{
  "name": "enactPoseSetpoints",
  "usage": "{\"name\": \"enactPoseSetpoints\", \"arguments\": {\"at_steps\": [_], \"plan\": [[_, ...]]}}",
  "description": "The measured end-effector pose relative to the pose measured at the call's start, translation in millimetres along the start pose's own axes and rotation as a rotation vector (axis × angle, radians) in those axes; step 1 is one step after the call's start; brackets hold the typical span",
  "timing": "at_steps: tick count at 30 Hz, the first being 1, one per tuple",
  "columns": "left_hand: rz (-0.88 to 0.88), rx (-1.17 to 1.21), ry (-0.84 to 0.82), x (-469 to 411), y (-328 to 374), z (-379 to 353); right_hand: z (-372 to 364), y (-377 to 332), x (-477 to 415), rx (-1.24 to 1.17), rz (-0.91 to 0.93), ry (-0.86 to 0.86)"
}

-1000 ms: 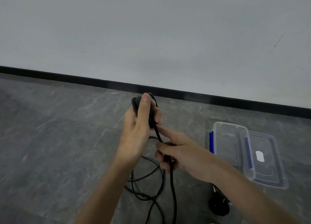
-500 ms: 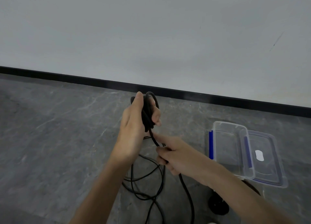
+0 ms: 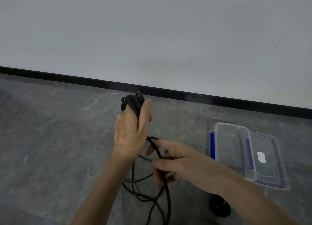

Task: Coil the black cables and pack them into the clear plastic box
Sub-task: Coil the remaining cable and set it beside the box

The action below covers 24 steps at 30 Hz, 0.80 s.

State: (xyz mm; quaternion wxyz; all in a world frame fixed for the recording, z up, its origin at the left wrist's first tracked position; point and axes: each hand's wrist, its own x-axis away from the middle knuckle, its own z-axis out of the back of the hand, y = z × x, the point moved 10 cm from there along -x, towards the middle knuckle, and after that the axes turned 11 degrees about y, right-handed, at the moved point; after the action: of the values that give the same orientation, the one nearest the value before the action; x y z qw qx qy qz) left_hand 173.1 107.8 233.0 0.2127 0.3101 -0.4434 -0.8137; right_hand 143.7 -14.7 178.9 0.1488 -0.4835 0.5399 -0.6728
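My left hand (image 3: 130, 133) grips a bundle of black cable loops (image 3: 133, 102) that sticks out above its thumb. From the bundle a black cable (image 3: 166, 189) runs down through the curled fingers of my right hand (image 3: 175, 164), just below and to the right. Loose turns of the same cable hang and lie on the floor beneath both hands. The clear plastic box (image 3: 231, 150) with blue clips stands open on the floor to the right, nothing inside it.
The box's clear lid (image 3: 270, 162) lies against its right side. A black plug or coil (image 3: 220, 207) lies on the grey stone floor under my right forearm. A white wall with a black skirting strip (image 3: 168, 91) runs behind.
My left hand has turned so its back faces me, and more loops show above it. My right hand has slid lower along the cable.
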Motion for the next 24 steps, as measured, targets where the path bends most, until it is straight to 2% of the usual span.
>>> {"name": "enactPoseSetpoints", "arguments": {"at_steps": [3,5,9,12,13,15,19,24], "plan": [[-0.057,-0.099,-0.034,0.4,2.3,-1.1,2.9,-1.7,-2.6,0.048,0.056,0.036],[-0.102,-0.158,-0.082,2.8,3.2,-6.7,13.0,-8.5,-4.9,0.165,0.155,0.145],[-0.113,-0.252,-0.251,13.5,-2.4,-26.6,18.7,-34.2,1.4,0.690,0.514,0.350],[-0.154,-0.489,-0.475,29.1,-11.9,-50.0,20.5,-36.9,3.8,0.925,0.636,0.385],[-0.150,-0.541,-0.527,32.4,-16.3,-54.8,24.9,-38.9,4.3,0.939,0.666,0.405],[-0.089,-0.495,-0.593,36.9,-19.4,-59.8,39.1,-44.7,5.2,0.901,0.718,0.470],[0.115,-0.166,-0.758,54.0,-16.0,-67.2,64.8,-55.5,9.0,0.718,0.788,0.562],[0.282,0.083,-0.912,72.8,-11.8,-75.1,80.7,-64.2,13.2,0.612,0.854,0.620]]}}
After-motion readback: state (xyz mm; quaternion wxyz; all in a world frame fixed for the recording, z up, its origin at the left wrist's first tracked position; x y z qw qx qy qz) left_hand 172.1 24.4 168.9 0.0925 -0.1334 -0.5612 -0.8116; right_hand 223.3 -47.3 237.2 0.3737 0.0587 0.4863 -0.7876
